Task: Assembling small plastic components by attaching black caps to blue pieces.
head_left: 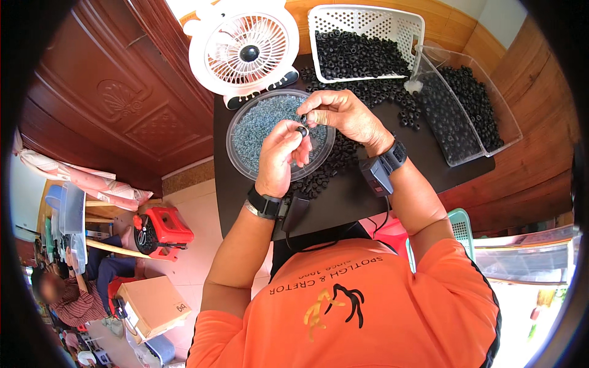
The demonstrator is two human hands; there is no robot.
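My left hand (279, 156) is closed in a pinch on a small round black part (302, 131) with a shiny domed face. Just above it, the thumb and fingertips of my right hand (350, 116) press together close to that part. Whatever small piece they hold is mostly hidden by the fingers. Both hands are over a round clear tub (230, 142), which is filled with tiny translucent bluish pieces (264, 113). Loose small black parts (340, 161) lie on the dark table beside the tub and beneath my right wrist.
Behind the tub stands a white fan (248, 54). A white perforated basket (367, 78) and a clear divided bin (512, 126), both with black parts, occupy the table's far right. Off to the left are a red stool (169, 227), a cardboard box (153, 303) and a seated person (80, 300).
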